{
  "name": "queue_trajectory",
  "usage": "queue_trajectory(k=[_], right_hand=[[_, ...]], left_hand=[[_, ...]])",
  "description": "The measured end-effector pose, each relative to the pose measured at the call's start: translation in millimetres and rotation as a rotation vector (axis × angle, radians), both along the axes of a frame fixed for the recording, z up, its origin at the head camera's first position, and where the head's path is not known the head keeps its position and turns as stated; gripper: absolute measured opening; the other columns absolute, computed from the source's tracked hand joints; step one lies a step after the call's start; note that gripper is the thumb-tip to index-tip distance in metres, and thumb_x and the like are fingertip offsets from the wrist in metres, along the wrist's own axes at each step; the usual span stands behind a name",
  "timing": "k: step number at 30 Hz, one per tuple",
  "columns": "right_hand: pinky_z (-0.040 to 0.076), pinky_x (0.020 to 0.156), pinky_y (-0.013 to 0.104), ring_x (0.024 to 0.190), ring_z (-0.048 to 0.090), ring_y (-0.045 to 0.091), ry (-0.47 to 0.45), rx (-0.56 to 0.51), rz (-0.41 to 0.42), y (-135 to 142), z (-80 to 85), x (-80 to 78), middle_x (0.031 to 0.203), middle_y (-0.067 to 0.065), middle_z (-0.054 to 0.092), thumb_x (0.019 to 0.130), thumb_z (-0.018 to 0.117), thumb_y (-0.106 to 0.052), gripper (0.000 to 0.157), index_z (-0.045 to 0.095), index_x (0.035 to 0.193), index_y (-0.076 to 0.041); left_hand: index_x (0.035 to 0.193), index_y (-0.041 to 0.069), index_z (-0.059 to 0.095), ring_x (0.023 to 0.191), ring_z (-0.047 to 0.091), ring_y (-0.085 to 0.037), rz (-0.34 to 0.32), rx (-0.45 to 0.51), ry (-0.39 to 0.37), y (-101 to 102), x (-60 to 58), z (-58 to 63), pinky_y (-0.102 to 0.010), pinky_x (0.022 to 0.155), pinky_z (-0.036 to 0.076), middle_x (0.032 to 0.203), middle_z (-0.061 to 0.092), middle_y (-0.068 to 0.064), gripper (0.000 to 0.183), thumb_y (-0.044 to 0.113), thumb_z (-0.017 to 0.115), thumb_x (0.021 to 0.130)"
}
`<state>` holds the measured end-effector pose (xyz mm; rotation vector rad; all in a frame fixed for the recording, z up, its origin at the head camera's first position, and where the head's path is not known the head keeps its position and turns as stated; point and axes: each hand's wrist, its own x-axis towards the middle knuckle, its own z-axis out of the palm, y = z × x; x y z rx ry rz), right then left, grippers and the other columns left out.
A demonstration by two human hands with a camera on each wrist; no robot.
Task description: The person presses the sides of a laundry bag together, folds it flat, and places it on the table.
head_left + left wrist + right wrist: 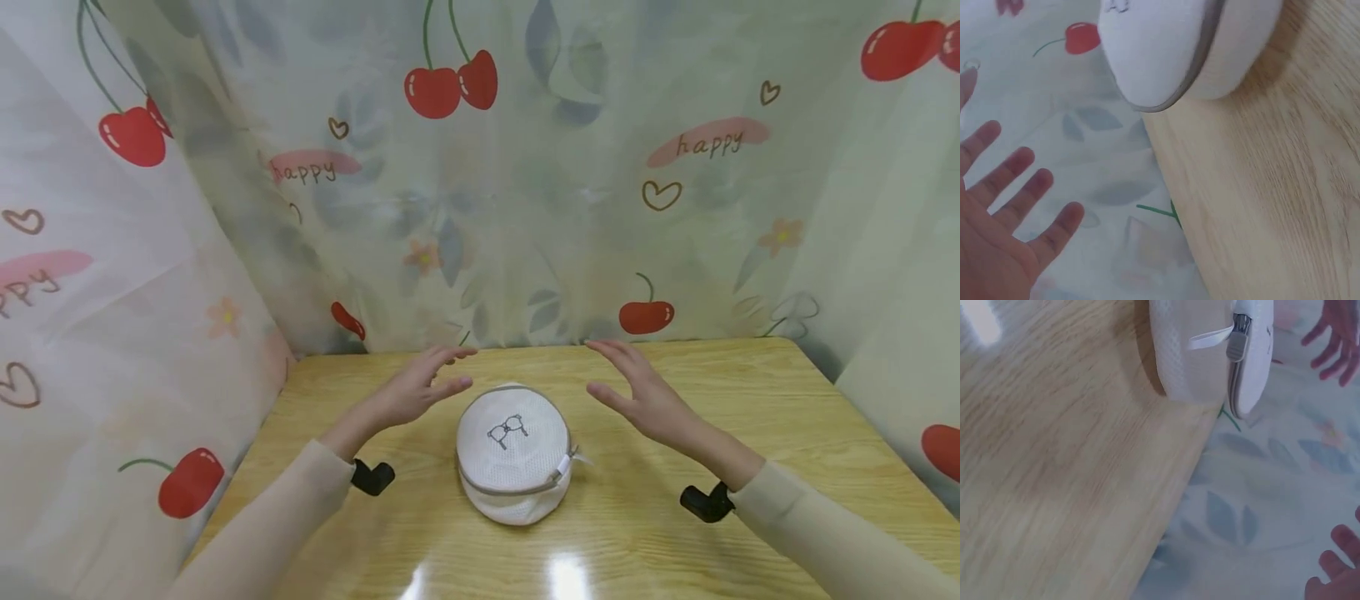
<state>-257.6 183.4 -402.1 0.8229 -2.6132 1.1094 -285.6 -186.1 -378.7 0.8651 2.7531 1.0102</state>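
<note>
A round white mesh zip bag (513,442) with a grey zip rim and a printed pair of glasses on its lid stands on the wooden table. To its left my left hand (416,387) is held in the air, fingers extended and apart from the bag. My right hand (637,392) hovers on the other side, its fingers pointing inward and touching nothing. In the right wrist view the zip pull (1238,345) and a small white ribbon tag (1210,339) show on the bag's side. The left wrist view shows the left palm with spread fingers (1054,234).
The wood-grain table (420,525) ends at a back edge against a curtain (495,208) printed with cherries and leaves. More of this cloth hangs at both sides. Black wrist-camera mounts (372,477) stick out below both wrists.
</note>
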Motion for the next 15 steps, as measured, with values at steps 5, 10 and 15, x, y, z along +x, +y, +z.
queue_trajectory(k=[5, 10, 15], right_hand=[[0.027, 0.107, 0.065, 0.145, 0.023, 0.034, 0.052, 0.081, 0.061, -8, 8.2, 1.2, 0.158, 0.005, 0.027, 0.097, 0.062, -0.035, 0.067, 0.03, 0.155, -0.024], [0.018, 0.111, 0.066, 0.148, 0.012, 0.034, 0.101, 0.184, 0.144, -17, 11.2, 1.4, 0.161, 0.001, 0.021, 0.096, 0.064, -0.039, 0.074, 0.024, 0.157, -0.026], [0.018, 0.108, 0.069, 0.149, 0.008, 0.034, 0.095, 0.229, 0.176, -24, 6.5, 1.8, 0.164, -0.001, 0.007, 0.094, 0.065, -0.043, 0.081, 0.02, 0.158, -0.025]], left_hand=[[0.153, 0.028, 0.033, 0.142, 0.032, -0.026, -0.086, -0.121, 0.07, 4, 10.0, 4.1, -0.054, 0.109, 0.033, 0.155, 0.031, -0.002, 0.071, 0.061, 0.052, 0.093], [0.155, 0.027, 0.028, 0.144, 0.027, -0.025, -0.152, -0.203, 0.141, 5, 14.4, 3.1, -0.053, 0.112, 0.028, 0.158, 0.026, -0.001, 0.076, 0.064, 0.051, 0.093], [0.158, 0.029, 0.019, 0.147, 0.018, -0.025, -0.185, -0.251, 0.172, 3, 17.9, -3.5, -0.058, 0.114, 0.018, 0.162, 0.019, -0.003, 0.079, 0.062, 0.051, 0.093]])
